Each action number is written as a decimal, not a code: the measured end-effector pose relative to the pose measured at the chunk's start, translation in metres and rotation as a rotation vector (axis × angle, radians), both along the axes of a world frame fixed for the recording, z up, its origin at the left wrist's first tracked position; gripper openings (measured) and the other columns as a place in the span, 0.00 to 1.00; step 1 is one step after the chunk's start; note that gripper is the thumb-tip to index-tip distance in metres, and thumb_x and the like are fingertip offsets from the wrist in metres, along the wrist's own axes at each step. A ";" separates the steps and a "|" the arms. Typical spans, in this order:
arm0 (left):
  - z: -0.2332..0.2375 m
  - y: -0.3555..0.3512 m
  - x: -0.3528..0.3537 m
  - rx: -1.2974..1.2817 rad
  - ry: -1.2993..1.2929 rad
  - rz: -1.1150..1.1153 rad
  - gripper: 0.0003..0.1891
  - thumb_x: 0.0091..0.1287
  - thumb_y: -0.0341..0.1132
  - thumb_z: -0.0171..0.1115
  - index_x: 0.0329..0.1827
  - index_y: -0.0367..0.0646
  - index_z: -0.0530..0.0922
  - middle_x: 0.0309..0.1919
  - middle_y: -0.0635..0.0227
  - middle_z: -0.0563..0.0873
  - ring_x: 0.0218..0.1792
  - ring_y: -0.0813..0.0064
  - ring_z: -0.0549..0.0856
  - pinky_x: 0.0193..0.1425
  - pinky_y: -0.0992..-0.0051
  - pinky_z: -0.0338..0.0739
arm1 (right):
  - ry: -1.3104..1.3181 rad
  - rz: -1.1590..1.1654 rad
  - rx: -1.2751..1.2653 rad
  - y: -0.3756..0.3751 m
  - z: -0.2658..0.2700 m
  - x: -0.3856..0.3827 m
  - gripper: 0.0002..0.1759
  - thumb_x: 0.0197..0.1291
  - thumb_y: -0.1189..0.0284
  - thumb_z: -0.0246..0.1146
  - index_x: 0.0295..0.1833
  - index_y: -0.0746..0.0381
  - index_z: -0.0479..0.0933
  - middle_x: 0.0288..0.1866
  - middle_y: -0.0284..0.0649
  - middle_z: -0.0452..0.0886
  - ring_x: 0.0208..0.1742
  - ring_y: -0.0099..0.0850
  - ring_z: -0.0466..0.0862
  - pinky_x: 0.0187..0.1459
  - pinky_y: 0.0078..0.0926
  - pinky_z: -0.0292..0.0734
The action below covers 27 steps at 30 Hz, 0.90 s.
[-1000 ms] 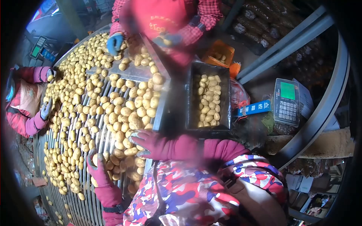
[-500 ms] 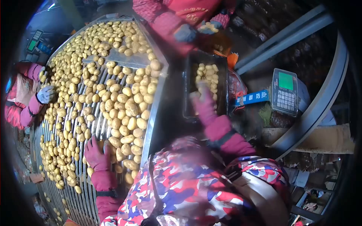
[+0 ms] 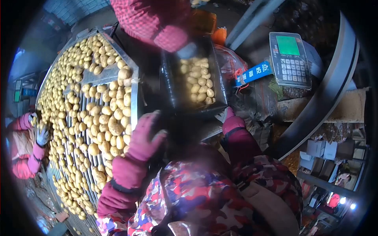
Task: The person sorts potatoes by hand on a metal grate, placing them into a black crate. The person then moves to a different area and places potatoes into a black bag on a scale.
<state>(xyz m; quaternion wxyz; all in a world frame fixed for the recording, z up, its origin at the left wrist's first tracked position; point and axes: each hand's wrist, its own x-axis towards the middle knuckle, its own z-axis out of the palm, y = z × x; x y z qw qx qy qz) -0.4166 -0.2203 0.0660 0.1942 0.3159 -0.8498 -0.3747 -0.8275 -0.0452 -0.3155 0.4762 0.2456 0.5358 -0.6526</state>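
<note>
The black crate (image 3: 170, 92) sits right in front of the person, at 12 o'clock. It has a layer of potatoes (image 3: 197, 80) in it. The left hand (image 3: 146, 135) is at the crate's 7 o'clock corner. Its fingers are spread and it holds nothing. It is blurry, so I cannot tell if it touches the rim. The right hand (image 3: 232, 121) is at the 5 o'clock corner, right by the rim. Most of it is hidden, so I cannot tell if it grips. The two hands are well apart, one by each near corner.

It looks like both hands are going for the crate. To do it well, each hand should get a firm hold on its corner before any pull. Keep the crate flat so no potatoes roll out.

Watch the other person's sleeve (image 3: 157, 19) over the far end, at 12 o'clock. Mind the table (image 3: 135, 90) just beside the crate at 9 o'clock. The scale (image 3: 289, 59) is near, at 2 o'clock.
</note>
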 end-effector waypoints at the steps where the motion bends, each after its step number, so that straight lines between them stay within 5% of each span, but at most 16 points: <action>1: -0.015 -0.002 -0.017 -0.074 -0.036 -0.095 0.34 0.65 0.42 0.71 0.74 0.42 0.71 0.63 0.50 0.80 0.66 0.48 0.78 0.71 0.58 0.73 | -0.013 -0.011 -0.017 0.000 -0.009 0.000 0.26 0.73 0.50 0.54 0.64 0.57 0.76 0.58 0.43 0.80 0.59 0.49 0.76 0.61 0.52 0.70; 6: -0.073 0.002 -0.080 0.054 -0.280 -0.263 0.44 0.63 0.56 0.68 0.78 0.43 0.64 0.69 0.47 0.76 0.69 0.45 0.75 0.75 0.54 0.69 | -0.044 0.036 -0.029 -0.027 0.005 0.006 0.20 0.74 0.53 0.56 0.58 0.56 0.76 0.50 0.38 0.78 0.49 0.40 0.73 0.50 0.41 0.66; 15: -0.131 0.003 -0.139 0.159 -0.551 -0.378 0.46 0.59 0.59 0.69 0.79 0.48 0.64 0.68 0.49 0.77 0.69 0.49 0.76 0.72 0.56 0.72 | -0.077 0.153 -0.117 0.003 0.096 -0.003 0.10 0.75 0.59 0.59 0.46 0.53 0.76 0.35 0.30 0.73 0.29 0.23 0.67 0.29 0.22 0.60; 21: -0.144 0.004 -0.134 0.131 -0.524 -0.400 0.48 0.58 0.61 0.69 0.79 0.50 0.64 0.67 0.51 0.78 0.68 0.51 0.77 0.72 0.58 0.71 | 0.017 0.086 -0.733 0.026 0.236 -0.023 0.09 0.75 0.62 0.63 0.45 0.55 0.77 0.32 0.27 0.74 0.22 0.17 0.66 0.20 0.14 0.59; 24: -0.140 0.006 -0.133 0.084 -0.505 -0.398 0.49 0.57 0.62 0.70 0.80 0.49 0.63 0.67 0.51 0.78 0.68 0.51 0.77 0.73 0.59 0.70 | 0.261 0.362 -1.094 0.019 0.300 -0.042 0.10 0.74 0.64 0.63 0.53 0.56 0.77 0.36 0.26 0.76 0.27 0.16 0.69 0.25 0.14 0.63; 27: -0.141 0.006 -0.134 0.079 -0.510 -0.424 0.51 0.57 0.61 0.70 0.80 0.48 0.62 0.68 0.51 0.77 0.68 0.51 0.77 0.74 0.59 0.69 | 0.408 0.368 -0.467 0.002 0.347 -0.044 0.10 0.74 0.65 0.61 0.55 0.56 0.77 0.39 0.26 0.78 0.30 0.17 0.70 0.33 0.13 0.68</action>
